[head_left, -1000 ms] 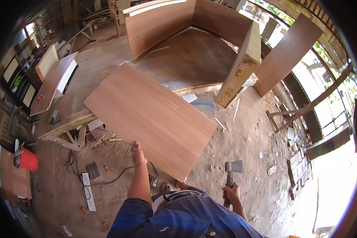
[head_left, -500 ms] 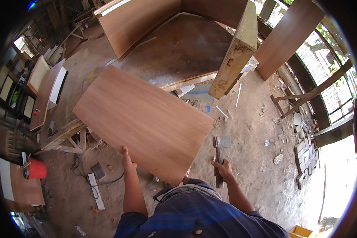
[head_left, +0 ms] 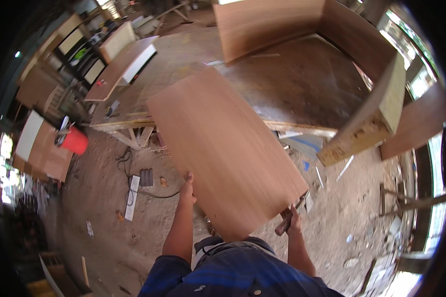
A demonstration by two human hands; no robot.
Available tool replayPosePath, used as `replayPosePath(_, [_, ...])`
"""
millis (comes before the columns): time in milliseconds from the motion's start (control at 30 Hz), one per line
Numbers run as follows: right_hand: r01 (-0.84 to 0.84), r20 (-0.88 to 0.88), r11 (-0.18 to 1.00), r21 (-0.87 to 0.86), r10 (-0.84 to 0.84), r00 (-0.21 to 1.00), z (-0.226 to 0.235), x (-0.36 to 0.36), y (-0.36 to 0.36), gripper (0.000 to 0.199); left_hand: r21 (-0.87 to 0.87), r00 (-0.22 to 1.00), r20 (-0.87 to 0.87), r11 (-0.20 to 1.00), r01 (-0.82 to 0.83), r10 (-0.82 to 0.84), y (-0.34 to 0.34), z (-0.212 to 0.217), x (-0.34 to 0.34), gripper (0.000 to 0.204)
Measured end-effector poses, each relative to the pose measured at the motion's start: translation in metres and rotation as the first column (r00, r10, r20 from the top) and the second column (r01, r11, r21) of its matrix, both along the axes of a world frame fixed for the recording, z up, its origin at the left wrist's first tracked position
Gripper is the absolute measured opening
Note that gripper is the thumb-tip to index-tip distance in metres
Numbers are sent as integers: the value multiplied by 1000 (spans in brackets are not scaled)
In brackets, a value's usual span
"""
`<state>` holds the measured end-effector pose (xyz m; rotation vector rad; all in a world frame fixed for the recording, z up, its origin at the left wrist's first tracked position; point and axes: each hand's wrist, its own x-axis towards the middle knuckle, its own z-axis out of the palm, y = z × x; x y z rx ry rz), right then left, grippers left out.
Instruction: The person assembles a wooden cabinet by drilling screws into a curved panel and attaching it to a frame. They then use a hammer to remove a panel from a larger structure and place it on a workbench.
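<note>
A large, smooth reddish-brown wooden panel [head_left: 228, 148] is tilted in front of my body, its lower end near my waist. My left hand [head_left: 187, 190] grips the panel's left edge, thumb on top and the other fingers hidden underneath. At the near right corner, my right hand [head_left: 295, 222] is closed around the dark wooden handle of a hatchet [head_left: 283, 226]. The panel covers most of the hatchet's head; a grey bit of it shows past the corner. Fingers of this hand lie close to the panel's edge.
Ahead stands a worktable [head_left: 178, 54] with upright brown boards [head_left: 272, 29] at its back. A thick pale-edged board [head_left: 366, 116] juts up at right. Left are a red bucket [head_left: 75, 141] and a white strip [head_left: 132, 198] with a cable on the dirt floor.
My view has swung left, so the surroundings shift rightward. The panel has turned steeper, and my right hand has brought the hatchet from beside the panel to its near right corner.
</note>
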<state>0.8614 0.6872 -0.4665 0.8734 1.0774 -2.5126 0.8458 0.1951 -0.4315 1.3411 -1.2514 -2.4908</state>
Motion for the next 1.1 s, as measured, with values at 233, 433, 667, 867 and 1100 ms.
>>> replayPosePath(233, [-30,99,999,25,28,995,-2,0,-16,50,-49,992,126,999,11,-5,10,36,-6,77])
replayPosePath(433, [-171,78,984,41,168,983,16,23,-37,52,-21,998,40,999,-45,46,-32,26,5,76])
replayPosePath(667, [-215,7,977,-8,215,977,50,36,-78,58,42,987,-156,998,52,-45,-77,12,19,73])
replayPosePath(867, [-212,-36,977,-28,211,977,69,55,-118,61,40,988,-138,996,79,-73,-100,-2,54,58])
replayPosePath(1100, [-157,-57,987,-21,156,986,67,81,-172,51,264,971,-120,937,231,-206,-125,-43,138,75])
